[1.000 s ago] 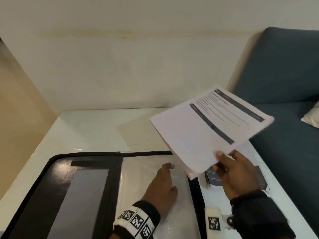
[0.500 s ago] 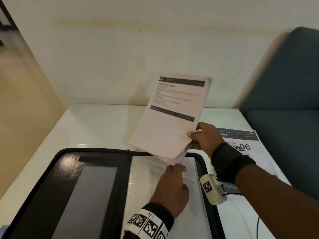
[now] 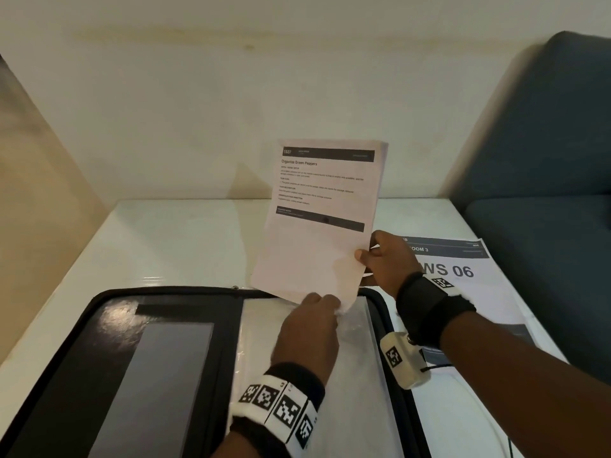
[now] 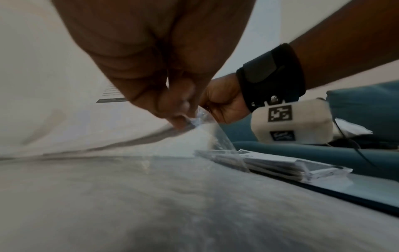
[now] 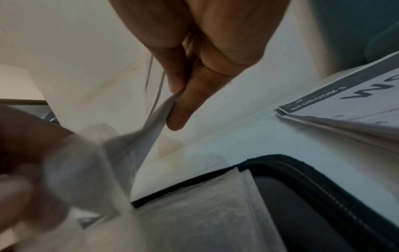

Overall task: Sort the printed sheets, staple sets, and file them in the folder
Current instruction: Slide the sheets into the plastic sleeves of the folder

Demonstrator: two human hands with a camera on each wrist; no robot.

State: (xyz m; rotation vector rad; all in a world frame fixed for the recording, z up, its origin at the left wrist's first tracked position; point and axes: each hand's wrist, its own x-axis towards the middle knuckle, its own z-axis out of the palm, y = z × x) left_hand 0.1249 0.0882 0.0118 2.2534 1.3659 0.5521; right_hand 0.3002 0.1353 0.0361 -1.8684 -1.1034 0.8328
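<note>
1. Folder (image 3: 109,365), 7 o'clock of the head view: lies open on the white table (image 3: 172,246); dark left panel bare; zipper rim runs along its far edge, and bare table lies beyond that edge toward 12 o'clock.
2. Clear sleeve (image 3: 357,375), 6 o'clock: fills the folder's right half; its far corner is lifted off the stack below, as the left wrist view shows.
3. Left hand (image 3: 309,328): fingers curled, pinching that corner of the sleeve; a second ago the hand lay flat on the sleeve, so the pocket mouth now appears open to receive paper.
4. Sheet set (image 3: 322,219), centre: stands nearly upright with its lower edge just above the sleeve mouth; a second ago it was held flat out at 2 o'clock; judged step, filing this set.
5. Right hand (image 3: 385,259): thumb and fingers pinch the set's lower right edge; whether the set is stapled cannot be told.
6. Remaining sheets (image 3: 463,279), 3 o'clock: lie flat just beside the folder's right rim, close to the table edge; the blue sofa (image 3: 545,160) bounds that side.
</note>
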